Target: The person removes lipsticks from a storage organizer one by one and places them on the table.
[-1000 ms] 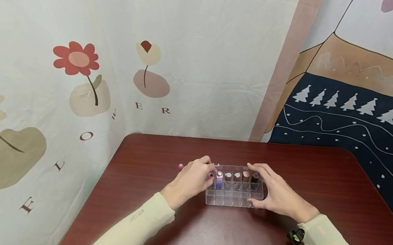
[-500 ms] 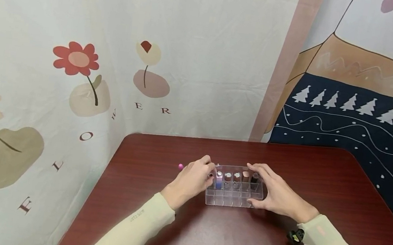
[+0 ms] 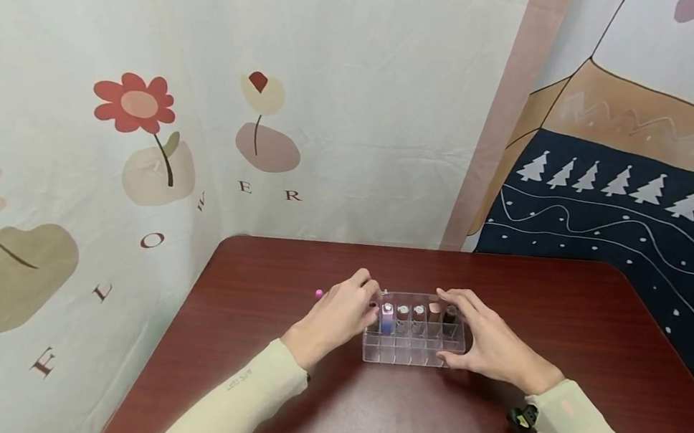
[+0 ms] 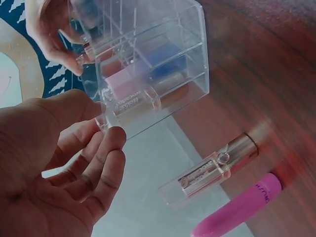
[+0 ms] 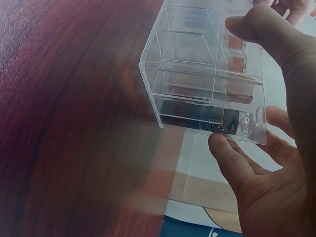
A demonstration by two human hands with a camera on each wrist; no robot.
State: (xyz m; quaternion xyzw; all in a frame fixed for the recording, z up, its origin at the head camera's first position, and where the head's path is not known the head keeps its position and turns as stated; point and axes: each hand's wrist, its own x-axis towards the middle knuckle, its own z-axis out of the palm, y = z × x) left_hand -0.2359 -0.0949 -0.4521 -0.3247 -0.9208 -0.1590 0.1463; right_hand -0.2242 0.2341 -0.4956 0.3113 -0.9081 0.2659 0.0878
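A clear lipstick organizer with divided compartments stands on the table. My right hand grips its right end, thumb at the front and fingers along the side and back. At its left end is my left hand, with thumb and fingertips around the clear cap of a lipstick in the end compartment. Beside that sits a pink and blue lipstick. More tubes fill the back row, including a black tube at the right end. Left-hand fingers hide part of the organizer's left end in the head view.
On the table left of the organizer lie a clear-capped lipstick and a bright pink tube; the left hand mostly hides them from above. The brown table meets a printed cloth backdrop behind.
The left hand has shifted very slightly up and back at the organizer's left end. The right hand and the organizer have stayed in place.
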